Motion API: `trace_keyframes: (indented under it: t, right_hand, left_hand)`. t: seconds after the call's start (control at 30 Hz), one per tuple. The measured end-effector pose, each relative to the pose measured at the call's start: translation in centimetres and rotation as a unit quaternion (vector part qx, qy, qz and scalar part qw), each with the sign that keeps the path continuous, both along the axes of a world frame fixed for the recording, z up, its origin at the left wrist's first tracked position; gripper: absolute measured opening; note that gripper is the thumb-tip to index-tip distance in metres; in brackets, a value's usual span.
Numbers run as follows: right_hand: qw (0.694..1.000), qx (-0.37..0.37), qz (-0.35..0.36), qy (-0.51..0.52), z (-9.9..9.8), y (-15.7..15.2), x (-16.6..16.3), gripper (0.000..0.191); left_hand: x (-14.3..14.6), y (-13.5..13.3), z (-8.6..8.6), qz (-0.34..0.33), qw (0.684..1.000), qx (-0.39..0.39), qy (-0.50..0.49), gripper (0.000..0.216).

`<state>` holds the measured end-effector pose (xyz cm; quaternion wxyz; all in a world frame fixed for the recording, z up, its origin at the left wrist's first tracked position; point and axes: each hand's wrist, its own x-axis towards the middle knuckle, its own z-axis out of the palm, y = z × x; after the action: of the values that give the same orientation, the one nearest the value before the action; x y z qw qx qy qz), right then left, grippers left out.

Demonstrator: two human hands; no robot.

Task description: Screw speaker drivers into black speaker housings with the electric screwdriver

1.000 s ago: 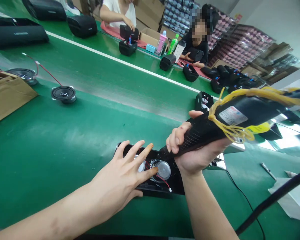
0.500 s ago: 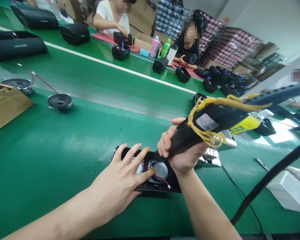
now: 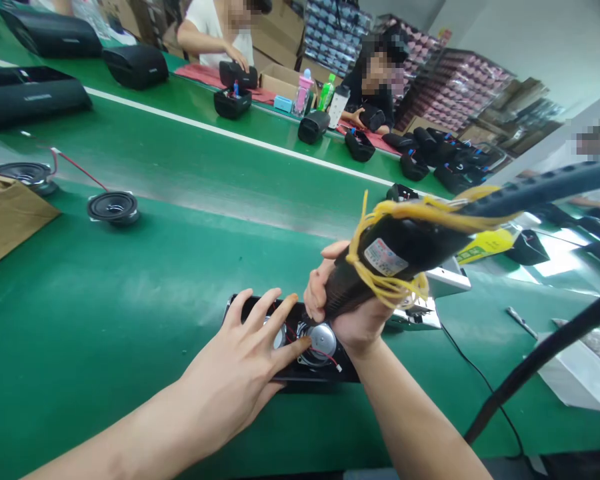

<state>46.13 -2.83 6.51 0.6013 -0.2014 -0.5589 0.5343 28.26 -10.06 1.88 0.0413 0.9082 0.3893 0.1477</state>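
Observation:
A black speaker housing (image 3: 295, 373) lies open on the green workbench, with two silver-backed round speaker drivers inside. My left hand (image 3: 253, 347) spans it, fingers spread over the far rim and the drivers, thumb at the near side, holding it. The right driver (image 3: 322, 341) shows between my hands, with a red wire and white plug (image 3: 339, 367) across it. My right hand (image 3: 357, 313) is wrapped round a black electric screwdriver (image 3: 353, 283), tied with yellow bands. Its tip points down at the housing near the right driver's upper left edge; the exact contact point is hidden by my fingers.
Loose speaker drivers (image 3: 113, 208) and a cardboard box (image 3: 15, 220) are at left. Black housings (image 3: 35, 100) stand beyond. A thick cable (image 3: 540, 367) and a white tray (image 3: 575, 373) are at right. Two co-workers (image 3: 220, 40) sit across the bench.
My right hand and the screwdriver have shifted slightly left and tilted a little. My left hand and the housing stay in place, while the background has moved slightly with the camera.

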Motion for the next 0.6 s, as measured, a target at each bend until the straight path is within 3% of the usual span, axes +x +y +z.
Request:
trace_keyframes:
  t: [0.2, 0.33, 0.5, 0.6]
  right_hand:
    - [1.0, -0.002, 0.002, 0.005, -0.1, -0.1, 0.1, 0.06]
    - [0.995, 0.032, -0.082, 0.05, 1.0, -0.2, 1.2, 0.069]
    - [0.975, 0.045, -0.207, 0.068, 4.1, -1.2, 4.2, 0.053]
    - [0.963, 0.027, -0.259, 0.066, 5.0, -1.8, 6.1, 0.046]
  left_hand:
    - [0.0, -0.3, -0.8, 0.008, 1.0, -0.005, -0.018, 0.063]
    - [-0.9, -0.7, 0.1, -0.003, 0.998, -0.005, -0.058, 0.057]
    - [-4.2, 0.4, 1.5, 0.055, 0.996, 0.012, -0.071, 0.03]
    - [-5.5, 1.5, 1.3, 0.052, 0.998, 0.001, -0.017, 0.037]
